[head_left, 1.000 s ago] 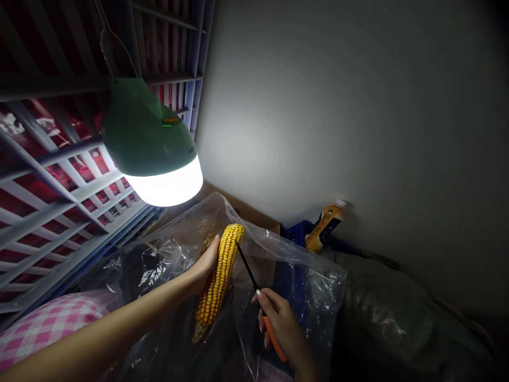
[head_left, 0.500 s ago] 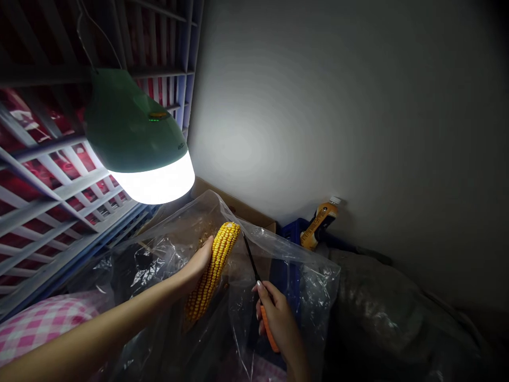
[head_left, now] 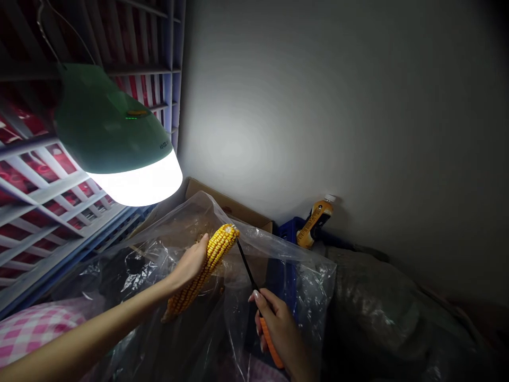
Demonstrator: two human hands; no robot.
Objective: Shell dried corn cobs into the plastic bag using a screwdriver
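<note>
My left hand [head_left: 193, 261] is closed around a yellow ear of corn [head_left: 217, 250], which tilts with its pale blunt end up and to the right. In my right hand [head_left: 274, 318] is a screwdriver [head_left: 247, 265] with a thin black shaft and an orange handle. The shaft's tip meets the corn's upper end, at the edge of the kernels. Whether it has gone in between them I cannot tell. Beneath both hands spreads a clear plastic bag [head_left: 314, 286], with brownish bits showing through behind the corn.
A lit green lamp [head_left: 115, 132] hangs at the left by plastic crates [head_left: 59, 185]. Behind the bag stand a cardboard box [head_left: 238, 209] and a blue crate [head_left: 288, 231]. An orange-labelled bottle [head_left: 316, 220] leans near the wall, and a dark sack [head_left: 382, 302] lies right.
The screwdriver's tip has come from just beside the corn to touching its upper end. My left hand has tilted the corn further over. The whole view has shifted slightly.
</note>
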